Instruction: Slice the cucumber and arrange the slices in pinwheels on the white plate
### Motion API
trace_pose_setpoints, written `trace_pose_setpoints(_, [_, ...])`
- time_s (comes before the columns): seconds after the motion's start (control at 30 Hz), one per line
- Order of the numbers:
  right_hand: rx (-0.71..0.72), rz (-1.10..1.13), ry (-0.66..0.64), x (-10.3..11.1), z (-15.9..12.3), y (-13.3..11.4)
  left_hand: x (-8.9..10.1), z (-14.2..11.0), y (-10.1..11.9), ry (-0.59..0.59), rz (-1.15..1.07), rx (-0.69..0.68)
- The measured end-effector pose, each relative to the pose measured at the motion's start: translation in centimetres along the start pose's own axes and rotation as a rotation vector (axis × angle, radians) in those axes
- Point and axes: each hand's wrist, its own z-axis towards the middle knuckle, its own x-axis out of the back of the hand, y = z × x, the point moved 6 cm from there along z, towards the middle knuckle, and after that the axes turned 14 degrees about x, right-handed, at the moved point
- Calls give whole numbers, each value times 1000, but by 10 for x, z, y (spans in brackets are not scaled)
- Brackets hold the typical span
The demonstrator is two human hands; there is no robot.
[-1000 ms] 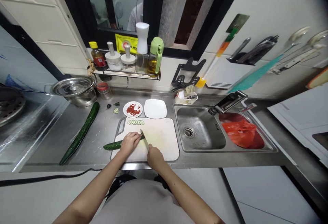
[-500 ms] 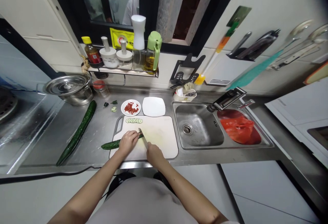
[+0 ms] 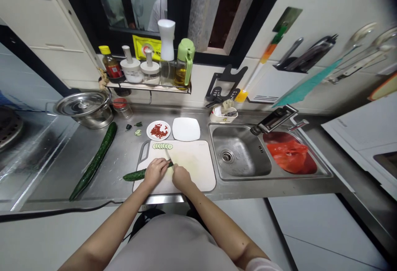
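In the head view, a cucumber [image 3: 134,175] is held on the cutting board [image 3: 198,167] under the curled fingers of the left hand [image 3: 154,172], while a knife [image 3: 167,154] is gripped in the right hand's [image 3: 181,177] closed fingers at the cucumber's right end.

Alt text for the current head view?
The left hand holds a cucumber on a cutting board; the right hand holds a knife near its end. Cucumber slices and two plates lie beyond, a sink to the right.

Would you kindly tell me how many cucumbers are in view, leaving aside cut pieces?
2: one cucumber under the left hand, partly on the cutting board; another cucumber lying on the counter farther left.
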Motion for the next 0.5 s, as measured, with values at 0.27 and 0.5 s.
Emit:
trace_pose_setpoints(0.27, [-40,-28,-42,-15,-23,7,0,0,1,-8,12,11])
trace_pose_setpoints(0.5, [-47,-27,-41,-16,-27,7,-1,1,0,-4,-2,11])
